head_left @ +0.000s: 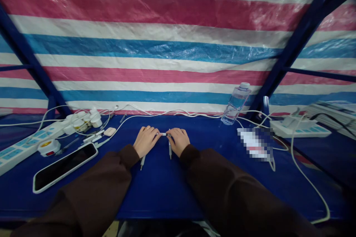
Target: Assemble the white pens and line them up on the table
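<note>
White pen (162, 134) lies between the left hand (145, 140) and the right hand (178, 140), which seem to pinch its two ends, so light, even pressure should keep it steady.

Striped sheeting (167, 57) hangs behind a blue table (161, 196).
</note>
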